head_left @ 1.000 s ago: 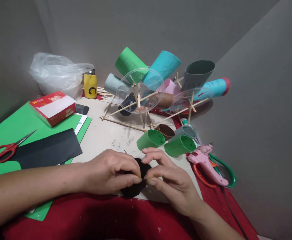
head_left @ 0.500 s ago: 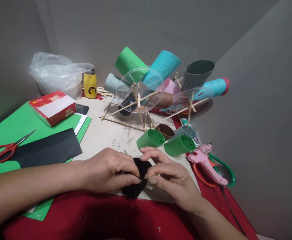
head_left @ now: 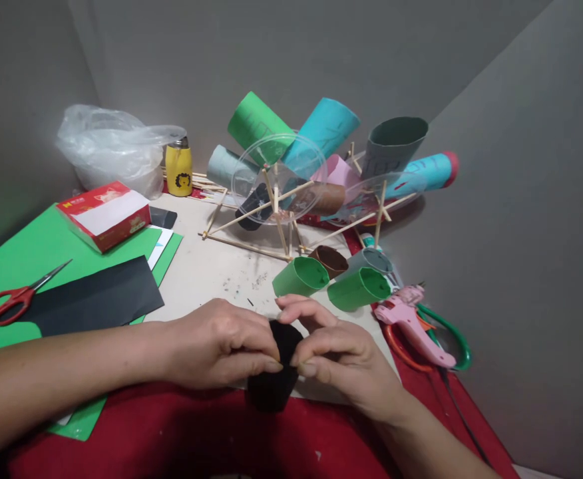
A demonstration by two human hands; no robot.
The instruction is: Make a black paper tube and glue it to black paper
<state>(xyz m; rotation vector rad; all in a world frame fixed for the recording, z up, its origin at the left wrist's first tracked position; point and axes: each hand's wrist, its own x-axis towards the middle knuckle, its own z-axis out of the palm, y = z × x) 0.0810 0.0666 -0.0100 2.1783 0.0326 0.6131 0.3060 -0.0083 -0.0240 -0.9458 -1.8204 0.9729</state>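
A small black paper cup (head_left: 275, 388) is at the near edge of the pale board, its open end facing up toward me. My left hand (head_left: 226, 346) pinches its left rim between thumb and fingers. On the opposite side, my right hand (head_left: 341, 356) grips the rim with thumb and index finger, while its other fingers are lifted. Just beyond stand two green paper cups (head_left: 300, 276), a brown paper cup (head_left: 329, 259) and a grey paper cup (head_left: 371, 259).
Wooden-stick frames with plastic discs (head_left: 251, 249) carry several coloured paper tubes at the back. Red-handled scissors (head_left: 9, 306) lie on black paper (head_left: 102, 293) at left, near a red box (head_left: 104, 216). A pink glue gun (head_left: 416, 326) rests at right beside tape rings.
The black cup has tipped slightly, its lower part now sitting nearer to me. Both hands keep their pinch on its rim with only a slight shift.
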